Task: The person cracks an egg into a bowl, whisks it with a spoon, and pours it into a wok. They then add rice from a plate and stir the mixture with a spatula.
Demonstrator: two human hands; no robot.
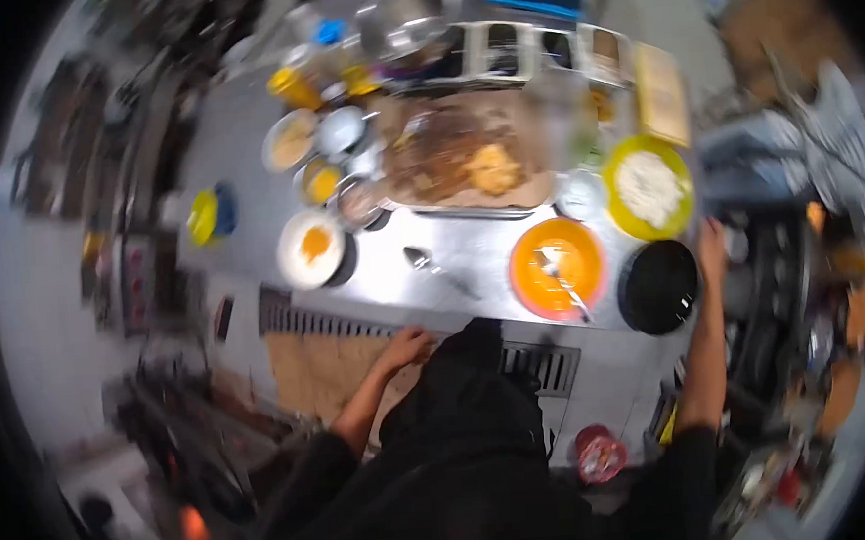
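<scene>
Black pan sits near my right fingers, grip unclear to me; my left fingers hang released.

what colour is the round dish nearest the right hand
The round dish is black, best seen in the head view.

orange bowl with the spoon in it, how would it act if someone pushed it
The orange bowl would probably slide readily, since the metal tabletop looks smooth and shiny. The spoon could swing or slip, as its handle leans over the rim. Being near the table's edge, the bowl might tip off if pushed that way.
</scene>
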